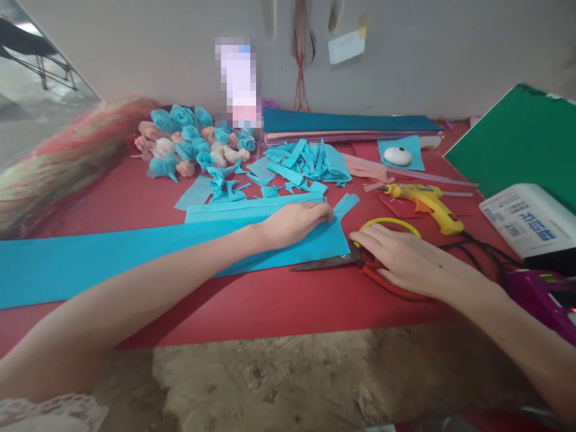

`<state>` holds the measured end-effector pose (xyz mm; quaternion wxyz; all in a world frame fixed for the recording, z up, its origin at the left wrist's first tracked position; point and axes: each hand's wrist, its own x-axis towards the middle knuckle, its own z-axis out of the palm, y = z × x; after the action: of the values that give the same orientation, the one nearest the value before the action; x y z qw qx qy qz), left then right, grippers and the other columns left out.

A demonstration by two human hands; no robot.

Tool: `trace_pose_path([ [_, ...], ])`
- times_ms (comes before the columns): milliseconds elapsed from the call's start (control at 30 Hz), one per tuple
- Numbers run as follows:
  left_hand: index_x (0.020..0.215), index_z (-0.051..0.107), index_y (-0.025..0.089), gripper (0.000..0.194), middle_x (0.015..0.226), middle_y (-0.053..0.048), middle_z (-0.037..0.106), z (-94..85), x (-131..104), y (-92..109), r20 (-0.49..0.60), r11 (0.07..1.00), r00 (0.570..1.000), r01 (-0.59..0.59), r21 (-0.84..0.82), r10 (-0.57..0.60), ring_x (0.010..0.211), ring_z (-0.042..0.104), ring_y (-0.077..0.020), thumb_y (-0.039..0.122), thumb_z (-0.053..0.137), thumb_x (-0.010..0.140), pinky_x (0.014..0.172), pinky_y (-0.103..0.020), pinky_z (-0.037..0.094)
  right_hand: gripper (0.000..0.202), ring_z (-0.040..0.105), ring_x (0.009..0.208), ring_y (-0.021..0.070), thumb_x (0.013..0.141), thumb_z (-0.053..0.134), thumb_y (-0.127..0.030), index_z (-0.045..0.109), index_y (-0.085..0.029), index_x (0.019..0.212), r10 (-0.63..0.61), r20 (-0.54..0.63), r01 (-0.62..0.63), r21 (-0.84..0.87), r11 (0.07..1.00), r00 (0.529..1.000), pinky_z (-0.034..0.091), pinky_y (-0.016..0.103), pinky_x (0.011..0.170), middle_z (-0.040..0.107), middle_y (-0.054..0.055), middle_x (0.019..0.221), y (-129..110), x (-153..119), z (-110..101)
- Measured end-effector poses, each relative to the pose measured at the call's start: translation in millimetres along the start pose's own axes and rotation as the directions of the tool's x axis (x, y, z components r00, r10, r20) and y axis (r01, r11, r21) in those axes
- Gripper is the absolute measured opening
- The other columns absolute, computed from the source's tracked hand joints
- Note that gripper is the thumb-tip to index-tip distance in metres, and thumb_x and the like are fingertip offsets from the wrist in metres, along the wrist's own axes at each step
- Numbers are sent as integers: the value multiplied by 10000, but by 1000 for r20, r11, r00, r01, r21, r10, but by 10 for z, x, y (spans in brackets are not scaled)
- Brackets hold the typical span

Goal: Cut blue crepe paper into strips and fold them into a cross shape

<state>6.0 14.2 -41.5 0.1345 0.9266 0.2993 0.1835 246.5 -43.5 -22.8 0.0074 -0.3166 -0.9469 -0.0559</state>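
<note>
A long strip of blue crepe paper point(112, 258) stretches from the left edge to the middle of the red table. My left hand point(297, 223) rests on its right end with the fingers curled down, and whether they pinch the paper is hidden. To the right, my right hand point(396, 255) is on the scissors point(333, 261), its fingers around the red and yellow handles. The scissor blades point left, close to the paper's lower edge. Beyond my left hand lie a narrower folded blue piece point(252, 207) and a heap of blue scraps point(306, 163).
Blue, pink and white paper flowers point(189, 141) are piled at the back left. Stacked paper point(346, 122) lies along the wall. A yellow glue gun point(427, 201), a white round object point(397, 156), a green board point(517, 141) and a white box point(528, 216) are at the right.
</note>
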Motion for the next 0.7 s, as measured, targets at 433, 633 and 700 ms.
trace_pose_path([
  [433,1085,489,146,206,1009,-75,652,-94,-6,48,37,999,998,45,-18,-45,852,617,-164,239,378,938,706,-250,461,464,630,805,232,655,394,33,555,-96,1071,-128,-118,118,-91,989,985,503,312,637,657,128,898,34,-46,-22],
  [633,1113,528,193,241,1092,-72,626,-421,-359,-79,146,997,987,-74,-7,75,937,600,-183,313,446,920,771,-258,444,425,622,833,230,733,358,26,529,-85,1106,-125,-112,110,-136,985,986,511,315,642,649,120,902,14,-68,27],
  [700,1097,555,192,228,1062,-80,620,-466,-505,-150,155,991,979,-136,-10,135,955,581,-185,291,451,920,817,-267,436,450,612,868,240,730,358,34,500,-79,1142,-107,-100,89,-173,981,989,515,332,675,638,127,939,-1,-96,72],
])
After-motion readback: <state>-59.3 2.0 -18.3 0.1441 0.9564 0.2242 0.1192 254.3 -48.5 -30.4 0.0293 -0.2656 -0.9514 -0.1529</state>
